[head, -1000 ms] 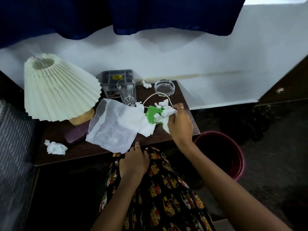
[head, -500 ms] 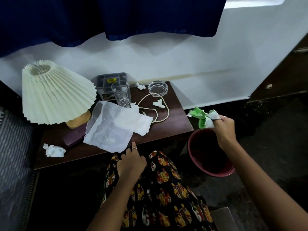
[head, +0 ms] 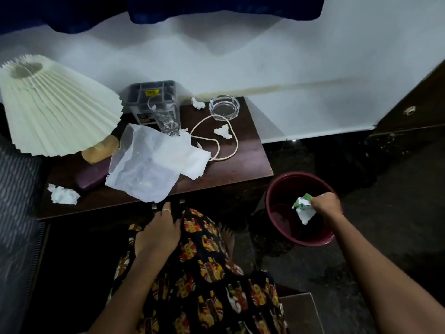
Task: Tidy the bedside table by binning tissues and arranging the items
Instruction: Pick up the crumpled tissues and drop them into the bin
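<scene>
- Head view, looking down: right hand (head: 325, 205) at right of centre, clenched around a wad (head: 304, 208) of green and white tissue, right over the mouth of the red bin (head: 277, 189).
- Wad hangs inside the bin's rim line, one white corner pointing down; bin sits on the dark floor just off the table's right end.
- Left hand (head: 159, 231) at lower centre, fingers spread flat and holding nothing, resting on the patterned skirt (head: 209, 273) just below the table's front edge, ring on one finger.
- Table (head: 248, 162), dark wood, fills the left-centre of the frame.
- Big white sheet (head: 147, 165) lies crumpled across the middle, its lower corner hanging over the front edge.
- Crumpled tissue (head: 63, 195) sits at the table's lower left, near a purple case (head: 92, 177).
- Small tissue scrap (head: 223, 131) lies inside the loop of the cord (head: 234, 143); another scrap (head: 198, 103) sits at the back, between grey box (head: 149, 89) and ashtray (head: 224, 107).
- Glass (head: 166, 115) stands upright in front of the box, touching the sheet's top edge.
- Lamp (head: 55, 109), pleated cream shade, tilts in the upper left.
</scene>
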